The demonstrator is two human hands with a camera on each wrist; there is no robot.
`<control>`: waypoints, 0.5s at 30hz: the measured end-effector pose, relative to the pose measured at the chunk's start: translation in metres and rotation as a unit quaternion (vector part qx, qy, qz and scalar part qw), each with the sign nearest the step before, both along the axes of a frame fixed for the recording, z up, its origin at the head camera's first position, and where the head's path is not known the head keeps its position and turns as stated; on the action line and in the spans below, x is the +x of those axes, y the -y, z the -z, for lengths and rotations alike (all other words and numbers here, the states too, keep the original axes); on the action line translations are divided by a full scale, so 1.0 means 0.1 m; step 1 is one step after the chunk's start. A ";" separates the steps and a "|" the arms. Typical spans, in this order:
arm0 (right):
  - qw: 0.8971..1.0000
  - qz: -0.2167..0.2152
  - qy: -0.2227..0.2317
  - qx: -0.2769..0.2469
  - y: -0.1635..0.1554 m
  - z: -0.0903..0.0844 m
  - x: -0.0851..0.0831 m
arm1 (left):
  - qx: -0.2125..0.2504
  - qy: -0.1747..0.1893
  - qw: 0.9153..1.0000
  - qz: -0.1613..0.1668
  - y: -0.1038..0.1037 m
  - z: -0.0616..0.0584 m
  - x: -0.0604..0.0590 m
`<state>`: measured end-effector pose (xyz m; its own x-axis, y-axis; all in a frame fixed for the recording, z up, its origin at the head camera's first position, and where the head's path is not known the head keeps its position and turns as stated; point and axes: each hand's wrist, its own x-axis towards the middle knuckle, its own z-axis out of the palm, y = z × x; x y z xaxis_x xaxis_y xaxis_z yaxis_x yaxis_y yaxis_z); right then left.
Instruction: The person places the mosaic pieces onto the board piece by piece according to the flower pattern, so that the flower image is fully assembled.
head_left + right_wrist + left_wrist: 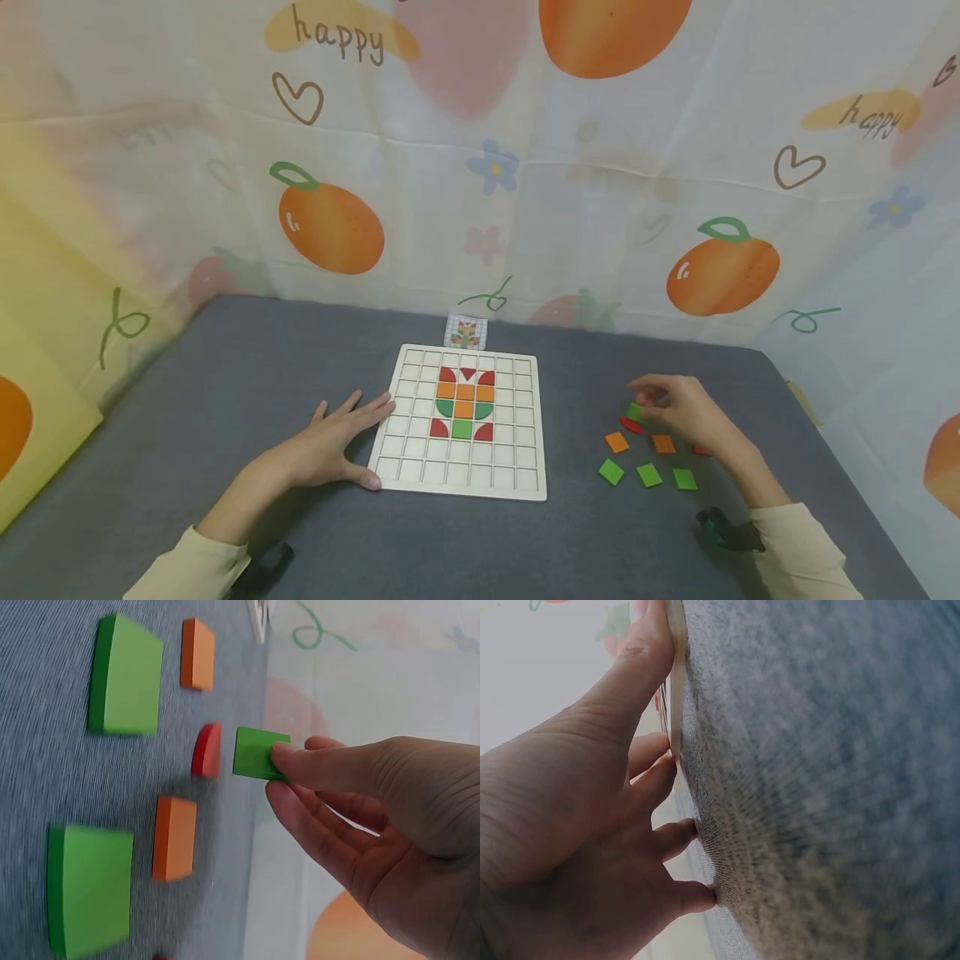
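Observation:
My right hand [681, 408] pinches a green square tile [255, 752] between thumb and fingertips, above the loose tiles at the right. My left hand [326, 446] lies spread along the left edge of a white grid board [517, 462], its thumb and a finger touching the frame; the left wrist view shows the thumb on the board's edge [676, 682] and other fingertips on the cloth. On the board, red, orange and green tiles form a figure, with a green square [462, 429] at its bottom middle and an orange square [464, 409] in its centre.
Right of the board lie several loose tiles: green squares [649, 475], orange squares [617, 442] and a red curved piece [630, 425]. A small pattern card [466, 332] lies behind the board. A printed curtain [420, 183] hangs behind the grey-covered table [300, 350].

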<state>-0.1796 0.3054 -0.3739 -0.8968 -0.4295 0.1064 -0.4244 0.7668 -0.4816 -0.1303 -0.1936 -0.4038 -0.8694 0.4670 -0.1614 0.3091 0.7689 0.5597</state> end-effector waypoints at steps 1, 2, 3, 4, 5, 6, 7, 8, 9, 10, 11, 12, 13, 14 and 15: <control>1.000 -0.002 0.001 -0.001 0.02 0.00 -0.01 | -0.001 0.000 1.000 0.000 0.00 0.00 0.00; 1.000 -0.005 0.001 -0.002 0.05 0.01 -0.01 | -0.002 0.001 1.000 -0.001 -0.01 0.00 0.00; 1.000 -0.007 0.002 -0.003 0.07 0.01 -0.02 | -0.003 0.001 1.000 -0.001 -0.01 0.00 0.00; 1.000 -0.010 0.002 -0.005 0.10 0.01 -0.03 | -0.003 0.002 1.000 -0.001 -0.01 0.00 0.00; 1.000 -0.013 0.003 -0.006 0.12 0.02 -0.03 | -0.003 0.002 1.000 -0.001 -0.01 0.01 0.00; 1.000 -0.017 0.003 -0.007 0.15 0.02 -0.04 | -0.003 0.002 1.000 -0.001 -0.01 0.01 0.00; 1.000 -0.020 0.004 -0.007 0.17 0.02 -0.05 | -0.003 0.002 1.000 -0.001 -0.01 0.01 0.00; 1.000 -0.022 0.004 -0.008 0.20 0.02 -0.05 | -0.002 0.001 1.000 0.000 -0.01 0.01 0.00; 1.000 -0.024 0.006 -0.008 0.22 0.02 -0.06 | 0.000 0.001 1.000 0.000 0.00 0.01 0.00; 1.000 -0.028 0.007 -0.010 0.25 0.02 -0.06 | 0.001 0.001 1.000 0.000 0.00 0.01 0.00; 0.999 -0.030 0.009 -0.010 0.27 0.02 -0.07 | 0.002 0.000 1.000 0.000 0.00 0.01 0.00; 0.999 -0.035 0.009 -0.011 0.30 0.02 -0.07 | 0.003 0.000 1.000 0.000 0.00 0.01 0.00; 0.999 -0.036 0.011 -0.011 0.32 0.02 -0.07 | 0.003 0.000 1.000 0.000 0.00 0.01 0.00; 0.999 -0.038 0.011 -0.012 0.35 0.02 -0.07 | 0.003 0.000 1.000 -0.001 0.00 0.01 0.00; 0.999 -0.041 0.012 -0.014 0.37 0.01 -0.07 | 0.002 0.001 1.000 -0.001 0.00 0.00 0.00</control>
